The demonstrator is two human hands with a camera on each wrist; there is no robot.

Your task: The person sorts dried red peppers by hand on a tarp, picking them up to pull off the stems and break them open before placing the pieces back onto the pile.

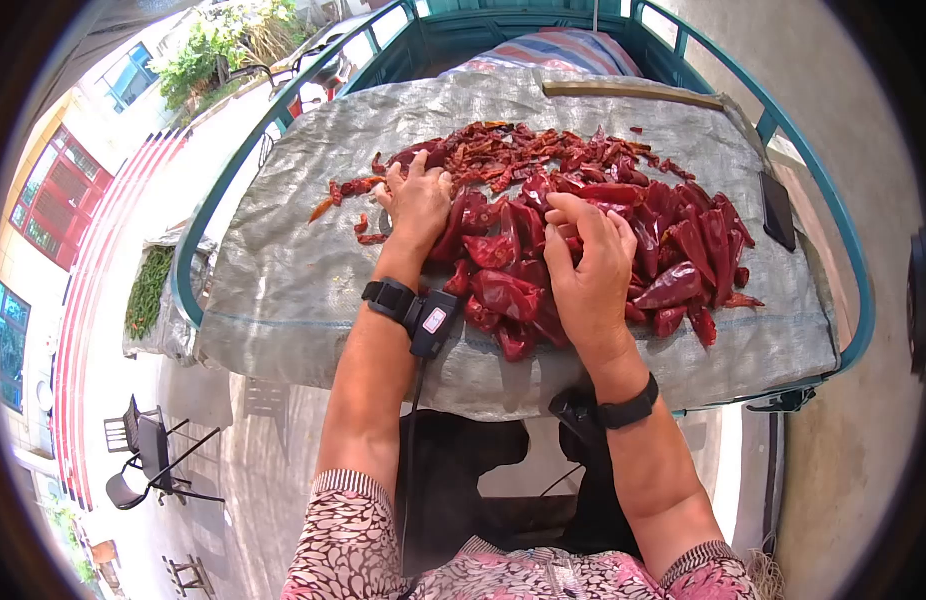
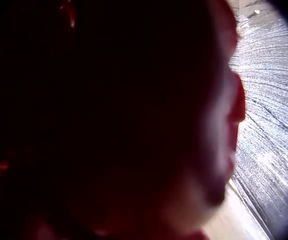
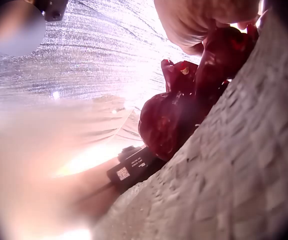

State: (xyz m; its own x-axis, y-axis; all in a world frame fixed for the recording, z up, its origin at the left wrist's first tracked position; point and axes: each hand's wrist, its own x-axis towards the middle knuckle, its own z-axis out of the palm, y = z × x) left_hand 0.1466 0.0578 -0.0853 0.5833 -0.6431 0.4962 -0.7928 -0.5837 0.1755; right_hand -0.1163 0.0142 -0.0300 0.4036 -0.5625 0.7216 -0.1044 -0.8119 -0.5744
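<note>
A broad heap of dried red chili peppers [image 1: 503,290] lies on a grey woven sheet [image 1: 313,270]. My left hand [image 1: 420,200] is at the heap's left edge, fingers spread and bent down against the peppers. Over the middle of the heap is my right hand [image 1: 595,255], its fingers loosely bent and the thumb apart from the index finger. Nothing shows between them; the undersides of both hands are hidden from above. Glossy peppers [image 3: 166,125] stand close up in the right wrist view. The left wrist view is mostly dark, with red pepper edges [image 2: 238,100] at the right.
Smaller, shriveled peppers [image 1: 543,150] spread along the far side. A dark phone-like slab [image 1: 778,210] lies at the right, and a wooden strip [image 1: 633,92] at the back. Teal rails [image 1: 853,270] curve around the sheet. A black chair [image 1: 158,455] stands at lower left.
</note>
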